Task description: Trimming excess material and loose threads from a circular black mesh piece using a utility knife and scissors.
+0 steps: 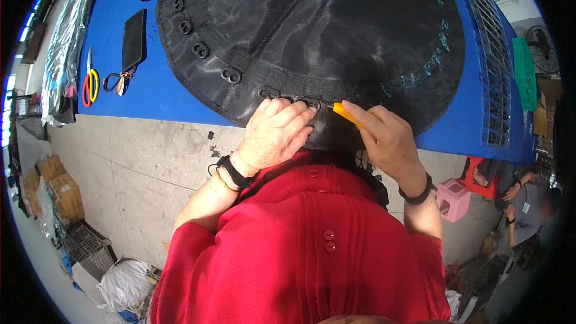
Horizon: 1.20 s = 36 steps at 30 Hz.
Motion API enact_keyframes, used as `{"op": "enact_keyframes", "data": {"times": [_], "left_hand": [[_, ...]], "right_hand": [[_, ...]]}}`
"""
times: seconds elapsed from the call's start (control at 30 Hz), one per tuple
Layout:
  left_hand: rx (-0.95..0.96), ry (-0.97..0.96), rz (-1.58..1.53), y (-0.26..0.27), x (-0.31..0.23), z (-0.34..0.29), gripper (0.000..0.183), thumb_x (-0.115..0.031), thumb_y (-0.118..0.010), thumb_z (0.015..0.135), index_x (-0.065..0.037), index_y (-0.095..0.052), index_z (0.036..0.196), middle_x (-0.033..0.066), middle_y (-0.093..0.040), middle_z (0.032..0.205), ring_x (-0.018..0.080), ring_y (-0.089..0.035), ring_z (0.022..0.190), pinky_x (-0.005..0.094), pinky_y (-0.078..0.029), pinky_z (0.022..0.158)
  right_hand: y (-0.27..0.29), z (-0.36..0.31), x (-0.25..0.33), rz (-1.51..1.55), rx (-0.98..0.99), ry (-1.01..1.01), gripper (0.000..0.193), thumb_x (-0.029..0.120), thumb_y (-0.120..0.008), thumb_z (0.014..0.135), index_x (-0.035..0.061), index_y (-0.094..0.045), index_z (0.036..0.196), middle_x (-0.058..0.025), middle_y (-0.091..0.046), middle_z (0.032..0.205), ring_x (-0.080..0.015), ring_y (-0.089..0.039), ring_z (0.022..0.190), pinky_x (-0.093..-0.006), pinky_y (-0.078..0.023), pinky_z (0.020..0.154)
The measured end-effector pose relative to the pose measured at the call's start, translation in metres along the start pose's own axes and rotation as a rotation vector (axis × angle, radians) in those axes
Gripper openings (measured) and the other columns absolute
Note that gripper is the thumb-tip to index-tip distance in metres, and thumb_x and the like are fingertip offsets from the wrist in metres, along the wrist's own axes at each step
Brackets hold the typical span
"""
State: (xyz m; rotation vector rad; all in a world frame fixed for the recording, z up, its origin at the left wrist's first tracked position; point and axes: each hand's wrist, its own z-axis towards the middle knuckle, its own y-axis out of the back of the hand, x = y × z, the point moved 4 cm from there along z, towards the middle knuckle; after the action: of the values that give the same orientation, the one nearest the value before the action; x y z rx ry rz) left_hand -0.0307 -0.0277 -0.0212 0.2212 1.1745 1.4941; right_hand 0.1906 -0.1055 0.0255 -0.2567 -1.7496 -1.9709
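A large round piece of black mesh fabric [360, 30] lies over the front edge of the blue table. Black plastic double-ring pieces [230, 75] sit along a webbing strip near its rim. My left hand [277, 131] is closed on the fabric's near edge, its fingertips against one of these plastic pieces [309, 102]. In my right hand [387, 138] is a yellow-handled tool [347, 113] with a thin metal tip. That tip points left, close to the plastic piece by my left fingertips; whether they touch I cannot tell.
On the blue table [162, 93] at left lie red-and-yellow scissors [90, 84], a black phone case [134, 39] and keys [123, 81]. Clear plastic packaging [66, 42] lies farther left. A pink stool [453, 199] and a seated person [528, 210] are at right. Cardboard boxes [65, 197] stand at left.
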Motion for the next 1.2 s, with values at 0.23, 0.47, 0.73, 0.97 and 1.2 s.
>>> {"op": "enact_keyframes", "data": {"times": [0.23, 0.47, 0.73, 0.97, 1.2], "left_hand": [[0.010, 0.005, -0.011, 0.001, 0.000, 0.000, 0.041, -0.016, -0.081, 0.082, -0.007, -0.075, 0.121, 0.0062, -0.070, 0.115, 0.0266, -0.065, 0.097, 0.0402, -0.052, 0.087], [0.020, 0.010, -0.017, 0.001, -0.001, 0.002, 0.040, -0.017, -0.081, 0.082, -0.006, -0.075, 0.121, 0.0062, -0.070, 0.114, 0.0267, -0.065, 0.096, 0.0397, -0.052, 0.086], [0.009, -0.001, -0.001, 0.002, -0.002, 0.003, 0.040, -0.017, -0.081, 0.082, -0.006, -0.076, 0.119, 0.0068, -0.071, 0.114, 0.0269, -0.064, 0.095, 0.0396, -0.052, 0.086], [0.021, 0.002, -0.007, 0.001, -0.001, 0.002, 0.041, -0.017, -0.081, 0.082, -0.006, -0.076, 0.121, 0.0071, -0.071, 0.114, 0.0273, -0.064, 0.096, 0.0400, -0.052, 0.087], [0.019, 0.000, -0.005, 0.002, -0.001, 0.002, 0.041, -0.017, -0.080, 0.082, -0.006, -0.075, 0.121, 0.0074, -0.071, 0.115, 0.0270, -0.064, 0.096, 0.0403, -0.052, 0.087]], "right_hand": [[-0.002, 0.014, 0.007, 0.020, -0.027, 0.052, 0.051, 0.003, -0.070, 0.093, 0.0177, -0.069, 0.142, -0.0061, -0.054, 0.081, -0.0256, -0.059, 0.069, -0.0399, -0.051, 0.063], [-0.003, 0.023, 0.006, 0.052, -0.007, 0.102, 0.051, 0.002, -0.070, 0.093, 0.0190, -0.069, 0.140, -0.0055, -0.052, 0.079, -0.0244, -0.059, 0.069, -0.0393, -0.051, 0.064], [-0.003, 0.026, 0.008, 0.028, 0.042, 0.078, 0.051, 0.001, -0.067, 0.093, 0.0194, -0.069, 0.141, -0.0056, -0.053, 0.081, -0.0251, -0.059, 0.071, -0.0396, -0.052, 0.066], [-0.004, 0.022, 0.014, -0.049, 0.032, 0.072, 0.052, 0.003, -0.064, 0.093, 0.0175, -0.067, 0.143, -0.0066, -0.053, 0.084, -0.0258, -0.060, 0.073, -0.0405, -0.052, 0.067], [-0.004, 0.013, 0.011, -0.071, 0.050, 0.034, 0.050, 0.004, -0.066, 0.096, 0.0162, -0.066, 0.144, -0.0070, -0.053, 0.084, -0.0262, -0.060, 0.073, -0.0407, -0.052, 0.067]]}}
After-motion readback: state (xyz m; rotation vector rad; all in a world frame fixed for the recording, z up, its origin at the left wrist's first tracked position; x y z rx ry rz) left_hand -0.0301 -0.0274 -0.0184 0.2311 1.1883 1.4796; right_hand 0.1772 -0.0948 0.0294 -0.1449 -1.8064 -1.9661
